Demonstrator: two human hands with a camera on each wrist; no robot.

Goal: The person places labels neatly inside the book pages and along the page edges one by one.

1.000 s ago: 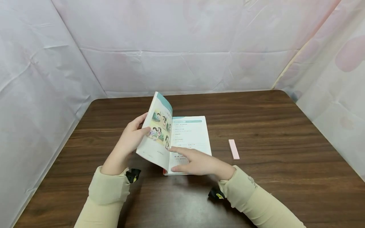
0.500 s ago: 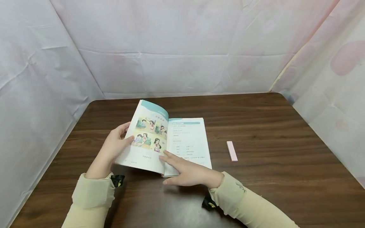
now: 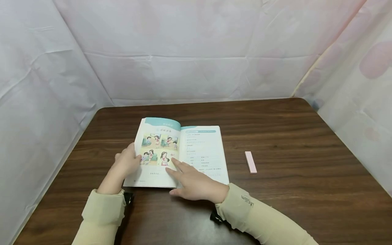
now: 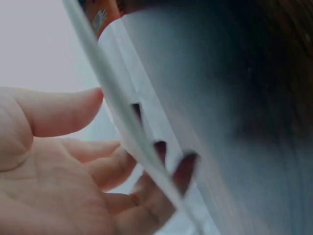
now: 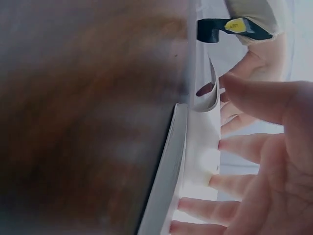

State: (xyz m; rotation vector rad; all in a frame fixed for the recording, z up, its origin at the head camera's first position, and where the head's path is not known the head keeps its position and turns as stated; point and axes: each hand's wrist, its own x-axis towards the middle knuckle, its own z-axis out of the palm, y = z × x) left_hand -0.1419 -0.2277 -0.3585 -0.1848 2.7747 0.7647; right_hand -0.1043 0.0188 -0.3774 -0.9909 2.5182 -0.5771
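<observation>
An open book [image 3: 200,143] with colour pictures on its left page [image 3: 157,175] and printed text on the right page lies on the dark wood table. My left hand [image 3: 127,163] holds the left page's outer edge. The left wrist view shows the thumb [image 4: 68,112] on one side of the page edge [image 4: 110,83] and the other fingers reaching round beneath. My right hand [image 3: 196,183] lies palm down over the lower middle of the book. Its straight, spread fingers touch the paper near the spine, as the right wrist view shows too.
A small pale pink bar [image 3: 250,162] rests on the table [image 3: 294,143] to the right of the book. White and pink cloth [image 3: 196,78] hangs behind the table and along both sides. A dark strap with a yellow mark [image 5: 237,25] sits at the left wrist.
The left page has swung down leftward from nearly upright to almost flat, with my left hand at its edge. My right hand has shifted slightly left and down, its fingers spreading over the spine.
</observation>
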